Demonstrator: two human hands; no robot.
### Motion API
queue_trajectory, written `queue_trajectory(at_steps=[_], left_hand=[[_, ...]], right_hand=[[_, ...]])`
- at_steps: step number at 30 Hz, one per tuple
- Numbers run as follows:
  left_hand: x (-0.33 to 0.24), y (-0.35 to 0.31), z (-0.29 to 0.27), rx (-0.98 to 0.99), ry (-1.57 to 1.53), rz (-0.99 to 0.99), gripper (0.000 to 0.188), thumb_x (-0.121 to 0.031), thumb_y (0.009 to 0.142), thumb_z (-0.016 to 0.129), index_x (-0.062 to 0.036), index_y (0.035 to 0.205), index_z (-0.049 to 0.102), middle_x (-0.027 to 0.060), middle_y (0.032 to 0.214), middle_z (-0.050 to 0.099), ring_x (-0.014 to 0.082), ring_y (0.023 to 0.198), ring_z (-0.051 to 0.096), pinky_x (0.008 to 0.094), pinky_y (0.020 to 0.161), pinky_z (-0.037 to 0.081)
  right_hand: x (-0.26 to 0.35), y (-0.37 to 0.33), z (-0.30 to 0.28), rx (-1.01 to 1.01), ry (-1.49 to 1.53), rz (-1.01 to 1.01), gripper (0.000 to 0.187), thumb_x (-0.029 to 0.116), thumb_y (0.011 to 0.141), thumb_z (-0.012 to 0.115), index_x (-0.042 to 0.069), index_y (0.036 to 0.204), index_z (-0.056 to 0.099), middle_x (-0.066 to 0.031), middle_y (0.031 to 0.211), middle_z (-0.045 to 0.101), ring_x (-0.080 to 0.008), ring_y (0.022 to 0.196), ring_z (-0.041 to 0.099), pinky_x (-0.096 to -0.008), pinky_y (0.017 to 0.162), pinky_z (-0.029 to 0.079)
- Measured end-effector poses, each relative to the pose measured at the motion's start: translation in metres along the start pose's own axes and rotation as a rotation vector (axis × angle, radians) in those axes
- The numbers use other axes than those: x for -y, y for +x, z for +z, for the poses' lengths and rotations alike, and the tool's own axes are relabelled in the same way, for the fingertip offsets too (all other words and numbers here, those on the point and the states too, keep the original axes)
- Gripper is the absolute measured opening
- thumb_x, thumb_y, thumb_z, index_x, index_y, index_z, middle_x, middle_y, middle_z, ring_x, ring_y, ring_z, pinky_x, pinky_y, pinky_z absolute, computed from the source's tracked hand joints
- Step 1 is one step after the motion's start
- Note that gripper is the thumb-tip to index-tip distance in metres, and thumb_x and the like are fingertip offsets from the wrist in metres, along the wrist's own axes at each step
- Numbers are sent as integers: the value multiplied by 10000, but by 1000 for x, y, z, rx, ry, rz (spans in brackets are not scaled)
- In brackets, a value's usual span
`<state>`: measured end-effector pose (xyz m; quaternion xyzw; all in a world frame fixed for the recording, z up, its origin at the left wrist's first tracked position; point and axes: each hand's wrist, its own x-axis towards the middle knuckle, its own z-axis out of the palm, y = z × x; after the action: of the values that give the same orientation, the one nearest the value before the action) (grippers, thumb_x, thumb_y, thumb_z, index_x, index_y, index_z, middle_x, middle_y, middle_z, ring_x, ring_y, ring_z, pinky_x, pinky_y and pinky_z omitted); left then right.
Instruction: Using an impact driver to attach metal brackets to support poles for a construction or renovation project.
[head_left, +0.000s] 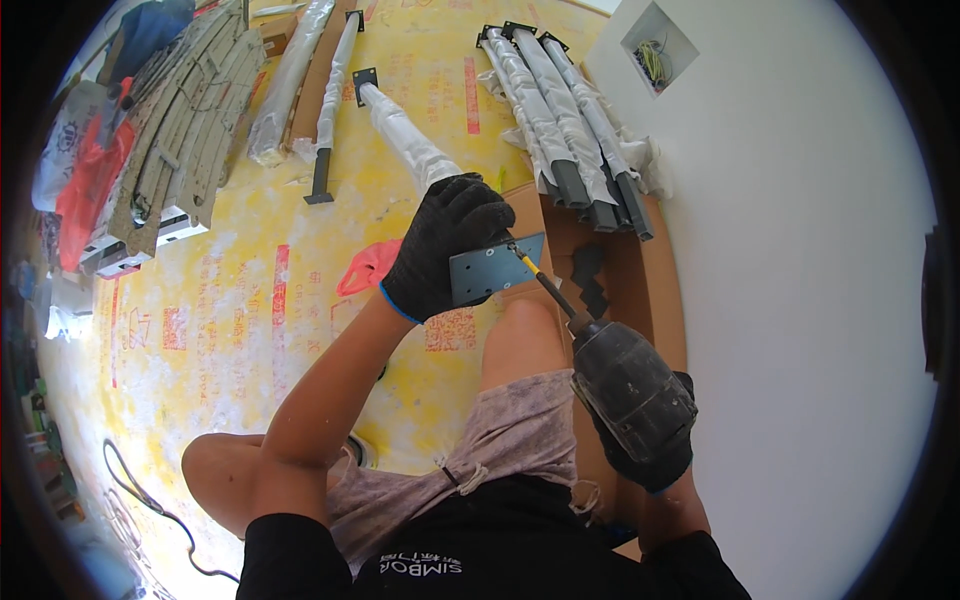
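My left hand point(440, 245), in a black glove with a blue cuff edge, is closed around the near end of a metal post point(405, 132) wrapped in white film. At that end a dark grey flat plate point(490, 274) with several holes faces me. My right hand point(648, 462), also gloved in black, grips a dusty black power drill point(632, 378). Its long driver bit point(553, 290) has a yellow band and slants up to the plate's upper right part, the tip at or close to a hole there. The glove hides the joint between post and plate.
An open cardboard box point(655, 290) stands beside my knee, with several wrapped posts point(565, 115) resting over its far end. A white wall point(800, 250) closes off the right. More wrapped lengths point(300, 85) and a stained folded ladder point(190, 130) lie left. A cable point(165, 510) trails lower left.
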<state>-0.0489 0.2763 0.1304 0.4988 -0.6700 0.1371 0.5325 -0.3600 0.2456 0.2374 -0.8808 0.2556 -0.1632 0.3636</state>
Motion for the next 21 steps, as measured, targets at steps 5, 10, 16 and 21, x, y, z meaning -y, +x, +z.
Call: queue_trajectory(at_steps=[5,10,16,21], left_hand=[[0,0,1,18,-7,1,481,-159,641,776,-68,1076,589,133,1004,606,374,961,603,491,898,463],[3,-9,11,-2,37,-13,478,-166,645,774,-74,1076,592,137,1027,609,382,992,596,500,937,455],[2,-15,21,4,33,-7,462,-204,668,781,-82,1075,599,123,1052,613,380,1057,581,509,981,445],[0,-12,27,-76,24,-35,455,-215,673,781,-87,1070,601,118,1045,611,380,1063,575,516,989,441]], right_hand=[[12,2,-1,12,-87,117,459,55,781,818,-7,1219,696,-97,1044,774,-160,906,746,-291,767,582],[17,11,-6,2,-162,-110,418,86,768,824,10,1162,707,-121,1023,767,-213,879,760,-310,748,585],[28,17,-14,108,-273,-142,453,99,750,829,18,1175,694,-118,1024,767,-229,876,761,-321,747,590],[25,5,-7,79,172,318,348,89,836,797,106,1169,697,-68,1132,712,-269,1036,682,-401,869,500]])
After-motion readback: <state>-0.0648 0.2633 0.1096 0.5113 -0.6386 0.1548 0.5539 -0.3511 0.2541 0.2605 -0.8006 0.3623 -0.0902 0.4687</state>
